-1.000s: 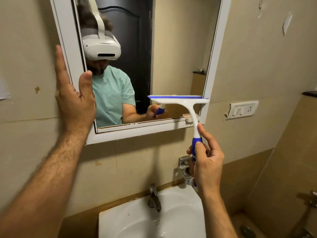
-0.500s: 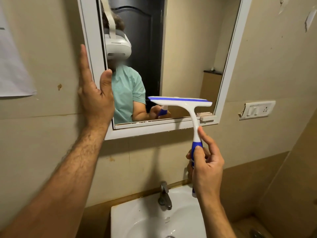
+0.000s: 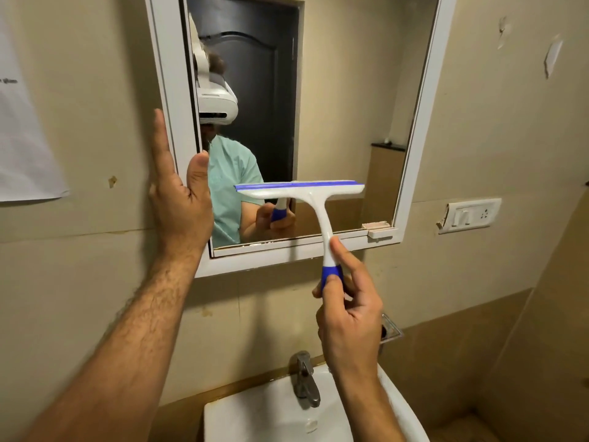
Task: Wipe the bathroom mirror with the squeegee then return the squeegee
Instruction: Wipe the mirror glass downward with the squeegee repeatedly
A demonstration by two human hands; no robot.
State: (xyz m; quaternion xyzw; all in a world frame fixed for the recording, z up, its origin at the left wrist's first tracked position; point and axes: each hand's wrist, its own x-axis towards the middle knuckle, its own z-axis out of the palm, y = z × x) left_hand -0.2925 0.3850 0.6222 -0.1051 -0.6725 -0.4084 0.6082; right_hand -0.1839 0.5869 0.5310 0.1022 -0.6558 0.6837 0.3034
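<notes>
The bathroom mirror (image 3: 344,100) hangs in a white frame on the beige wall. My left hand (image 3: 180,202) lies flat and open against the frame's left edge, thumb on the glass side. My right hand (image 3: 349,317) grips the blue handle of a white squeegee (image 3: 306,191). Its blue-edged blade is level in front of the mirror's lower part, just above the bottom frame. Whether the blade touches the glass I cannot tell. The mirror reflects a person in a teal shirt wearing a white headset.
A white sink (image 3: 274,416) with a chrome tap (image 3: 306,378) sits below the mirror. A switch plate (image 3: 468,215) is on the wall to the right. A sheet of paper (image 3: 22,138) hangs at the left. A metal holder (image 3: 390,330) shows behind my right wrist.
The view has shifted left, so the mirror sits further right in the frame. The squeegee blade has moved left along the mirror's lower part. My left hand stays on the frame.
</notes>
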